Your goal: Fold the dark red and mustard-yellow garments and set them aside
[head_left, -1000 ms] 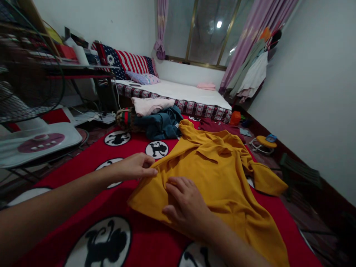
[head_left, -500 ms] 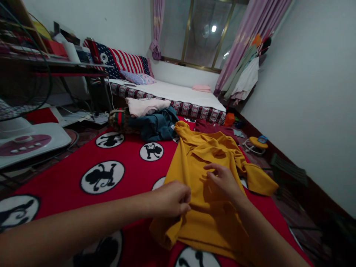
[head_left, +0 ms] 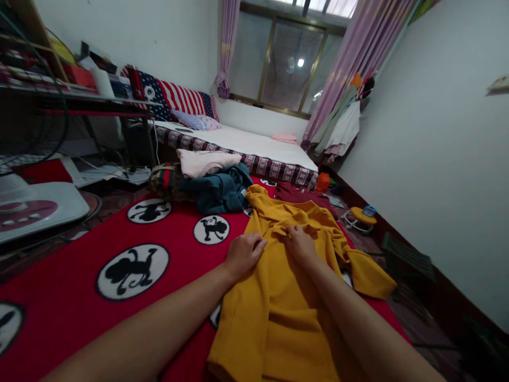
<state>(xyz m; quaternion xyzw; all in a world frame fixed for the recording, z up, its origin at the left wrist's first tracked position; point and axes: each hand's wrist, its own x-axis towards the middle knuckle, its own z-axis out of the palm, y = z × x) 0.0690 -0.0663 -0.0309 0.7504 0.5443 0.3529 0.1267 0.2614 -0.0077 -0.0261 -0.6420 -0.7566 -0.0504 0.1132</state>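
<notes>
A mustard-yellow long-sleeved top (head_left: 286,297) lies spread on a red blanket (head_left: 178,286) printed with black monkeys in white circles. My left hand (head_left: 244,255) has its fingers curled closed on the cloth along the top's left side, by the sleeve. Farther in, my right hand (head_left: 300,245) pinches a fold in the upper middle of the top; its fingertips are partly hidden by the cloth. The right sleeve (head_left: 369,273) is bent outward to the right. Past the top's far end lies a dark red garment (head_left: 300,195).
A pile with a blue-green garment (head_left: 222,188) and a pale pink garment (head_left: 207,162) sits beyond my left hand. Behind is a low bed (head_left: 246,139). A cluttered desk (head_left: 115,98) stands left, a small yellow-topped stool (head_left: 361,216) right.
Both hands have moved forward along the yellow top, toward its far end. My right hand was hovering with fingers apart and now grips the cloth. The view has tilted up slightly.
</notes>
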